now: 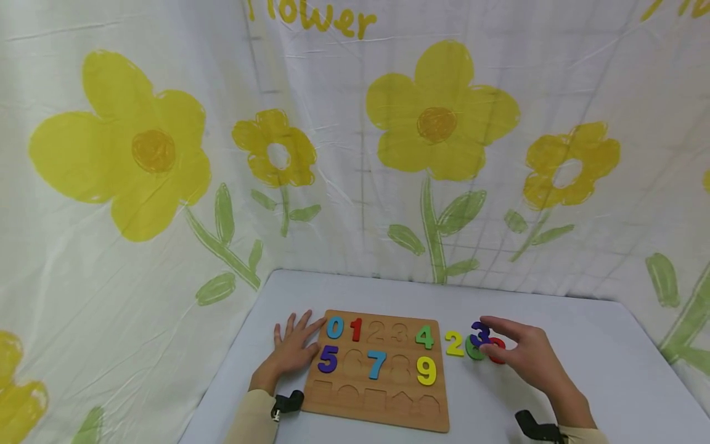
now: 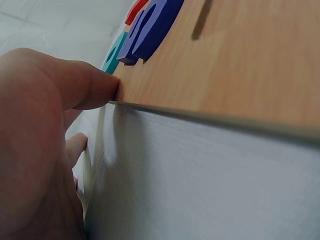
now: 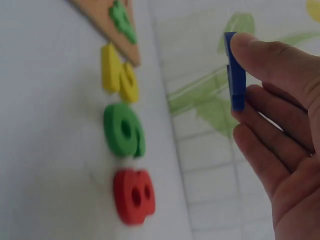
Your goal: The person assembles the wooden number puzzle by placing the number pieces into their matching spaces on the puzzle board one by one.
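Observation:
My right hand [image 1: 529, 357] pinches a dark blue number 3 [image 1: 480, 333] between thumb and fingers, lifted above the table; the right wrist view shows this number 3 [image 3: 236, 72] edge-on. Below it lie a green 6 [image 3: 124, 130] and a red 8 [image 3: 134, 196], with a yellow 2 [image 1: 454, 343] nearer the board. With fingers spread, my left hand [image 1: 295, 348] rests at the left edge of the wooden number board [image 1: 355, 394], its thumb touching that edge in the left wrist view. Seated in the board are 0, 1, 4, 5, 7 and 9; the 2, 3, 6 and 8 recesses show bare.
A white table [image 1: 499, 413] carries everything. Along the board's bottom row run several outlined shape recesses. Behind the table hangs a white curtain [image 1: 344, 246] printed with yellow flowers. Each wrist wears a black strap mount.

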### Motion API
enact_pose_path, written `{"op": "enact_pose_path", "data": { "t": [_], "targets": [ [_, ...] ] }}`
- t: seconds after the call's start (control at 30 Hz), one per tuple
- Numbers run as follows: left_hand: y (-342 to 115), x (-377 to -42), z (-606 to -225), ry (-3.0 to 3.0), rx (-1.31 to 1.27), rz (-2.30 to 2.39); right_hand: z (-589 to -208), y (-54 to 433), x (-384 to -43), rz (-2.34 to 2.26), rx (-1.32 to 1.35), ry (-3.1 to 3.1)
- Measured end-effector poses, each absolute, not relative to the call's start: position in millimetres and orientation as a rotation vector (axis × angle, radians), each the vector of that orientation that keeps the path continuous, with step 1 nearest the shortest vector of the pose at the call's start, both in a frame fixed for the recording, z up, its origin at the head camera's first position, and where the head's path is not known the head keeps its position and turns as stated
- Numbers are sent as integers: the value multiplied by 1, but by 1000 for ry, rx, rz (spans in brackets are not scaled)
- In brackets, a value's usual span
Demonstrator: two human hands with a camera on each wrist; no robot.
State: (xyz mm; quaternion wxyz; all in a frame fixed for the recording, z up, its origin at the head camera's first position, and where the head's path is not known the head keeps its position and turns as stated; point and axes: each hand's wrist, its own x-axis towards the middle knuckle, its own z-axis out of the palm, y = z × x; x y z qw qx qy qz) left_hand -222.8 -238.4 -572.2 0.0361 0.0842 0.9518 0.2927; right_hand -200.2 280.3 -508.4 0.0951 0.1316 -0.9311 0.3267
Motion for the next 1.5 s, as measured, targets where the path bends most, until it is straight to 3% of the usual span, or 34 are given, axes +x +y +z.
{"op": "enact_pose_path", "data": {
  "t": [0.63, 1.5],
  "targets": [
    [-239, -224, -573, 2919, 255, 902, -494, 203, -226, 1055, 570, -2688],
    [-239, -223, -572, 2916, 255, 912, -544, 145, -253, 1080, 667, -2854]
  ]
}}
